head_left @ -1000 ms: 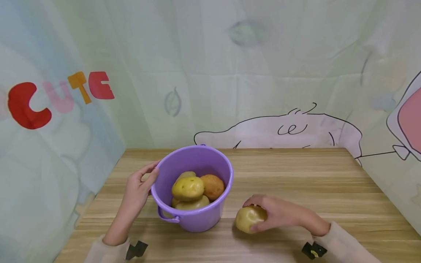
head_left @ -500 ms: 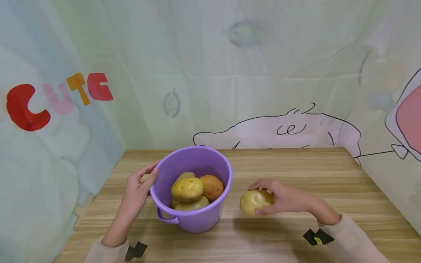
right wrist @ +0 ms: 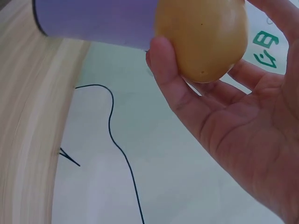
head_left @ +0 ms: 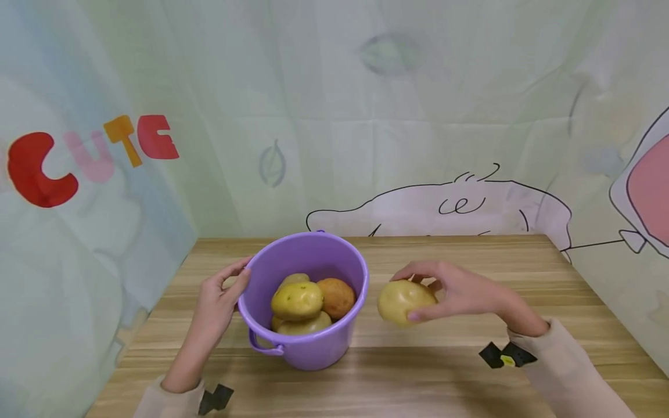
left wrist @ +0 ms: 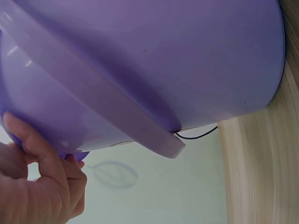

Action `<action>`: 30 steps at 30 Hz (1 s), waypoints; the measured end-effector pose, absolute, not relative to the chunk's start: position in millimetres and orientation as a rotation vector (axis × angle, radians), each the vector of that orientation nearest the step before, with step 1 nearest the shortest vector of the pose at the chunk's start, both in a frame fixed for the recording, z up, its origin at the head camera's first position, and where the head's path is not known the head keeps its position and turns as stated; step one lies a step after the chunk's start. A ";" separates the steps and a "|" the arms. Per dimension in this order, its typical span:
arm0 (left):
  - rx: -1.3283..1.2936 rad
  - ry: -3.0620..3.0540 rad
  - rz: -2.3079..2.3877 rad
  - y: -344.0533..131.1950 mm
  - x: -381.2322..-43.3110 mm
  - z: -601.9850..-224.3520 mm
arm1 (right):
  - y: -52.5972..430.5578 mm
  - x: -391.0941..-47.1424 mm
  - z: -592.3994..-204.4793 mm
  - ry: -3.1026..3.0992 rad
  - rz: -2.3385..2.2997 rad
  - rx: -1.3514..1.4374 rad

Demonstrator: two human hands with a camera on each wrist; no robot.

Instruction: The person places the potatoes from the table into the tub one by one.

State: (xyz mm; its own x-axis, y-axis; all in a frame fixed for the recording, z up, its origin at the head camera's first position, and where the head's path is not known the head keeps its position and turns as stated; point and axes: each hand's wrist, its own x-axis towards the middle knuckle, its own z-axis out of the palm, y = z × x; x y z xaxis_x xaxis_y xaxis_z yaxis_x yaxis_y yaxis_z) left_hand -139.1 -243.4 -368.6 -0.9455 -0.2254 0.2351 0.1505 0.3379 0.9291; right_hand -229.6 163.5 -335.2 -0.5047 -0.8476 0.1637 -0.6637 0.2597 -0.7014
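Note:
A purple bucket (head_left: 319,348) stands on the wooden table in the head view, holding several potatoes: a yellow potato (head_left: 298,301) on top, a browner potato (head_left: 337,298) beside it and paler ones below. My left hand (head_left: 218,299) grips the bucket's rim at its left side, thumb on the near face of the rim. In the left wrist view the handle (left wrist: 93,88) hangs along the bucket's outer wall. To the right of the bucket, my right hand (head_left: 455,290) holds a pale potato (head_left: 401,301) above the table, fingers over its top and thumb at its lower side.
The wooden table (head_left: 407,383) reaches back to a printed cloth backdrop (head_left: 418,145). More cloth, with coloured letters, hangs at the left side. The sleeves bear dark patches (head_left: 507,355).
My right hand has raised the potato from the table, moving it up and away from me. The left hand and bucket have stayed in place.

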 end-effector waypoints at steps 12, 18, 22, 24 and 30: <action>0.059 -2.280 -1.662 -243.9 -138.2 -369.0 | 137.0 -231.6 -313.1 2.294 -1.159 -1.438; 0.063 -2.279 -1.666 -243.9 -137.5 -369.1 | 118.9 -230.0 -303.0 2.428 -1.205 -1.449; 0.060 -2.271 -1.668 -243.7 -137.7 -368.7 | 107.2 -229.5 -297.6 2.528 -1.183 -1.493; 0.051 -2.263 -1.668 -243.8 -138.3 -369.2 | 101.6 -229.2 -295.3 2.546 -1.176 -1.514; 0.033 -2.252 -1.672 -243.5 -139.3 -370.4 | 88.6 -229.7 -293.1 2.589 -1.151 -1.550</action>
State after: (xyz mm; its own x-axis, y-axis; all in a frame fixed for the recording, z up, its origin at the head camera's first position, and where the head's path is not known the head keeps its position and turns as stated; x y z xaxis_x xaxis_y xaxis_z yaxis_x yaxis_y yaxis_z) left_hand -139.3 -243.5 -370.4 -0.9435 -0.2152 0.2518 0.1789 0.3089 0.9341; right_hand -229.7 88.6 -293.1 -0.5364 -0.7366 0.4118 -0.7992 0.2867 -0.5282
